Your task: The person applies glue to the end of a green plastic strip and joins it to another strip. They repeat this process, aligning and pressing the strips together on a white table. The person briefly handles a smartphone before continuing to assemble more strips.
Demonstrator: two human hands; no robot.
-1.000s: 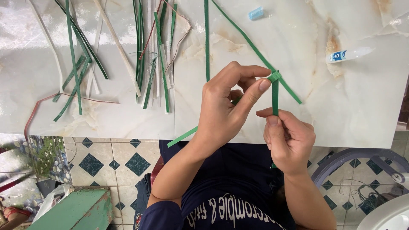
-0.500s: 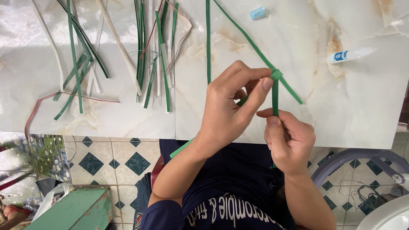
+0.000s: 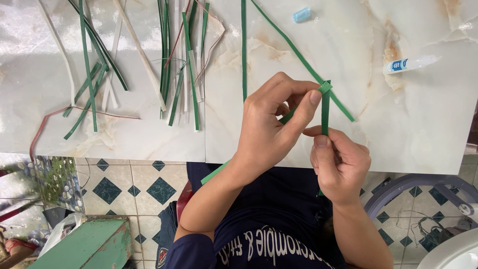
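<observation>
Green strips (image 3: pixel 325 107) meet in a fold pinched by the left hand (image 3: pixel 269 132) while the right hand (image 3: pixel 341 162) grips one; slackened fingers could undo it.

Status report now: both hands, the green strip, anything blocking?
Left hand pinching folded green strip at top. Right hand gripping it lower. Nothing blocking; glue tube apart, on table.

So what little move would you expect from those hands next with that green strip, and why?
Probably pressing the fold flat. The left hand pinches a small bend at the top of the green strip with its fingertips, while the right hand holds the strip upright just below. The bend looks loose and slightly raised, so a firmer squeeze seems the likely next step.
</observation>
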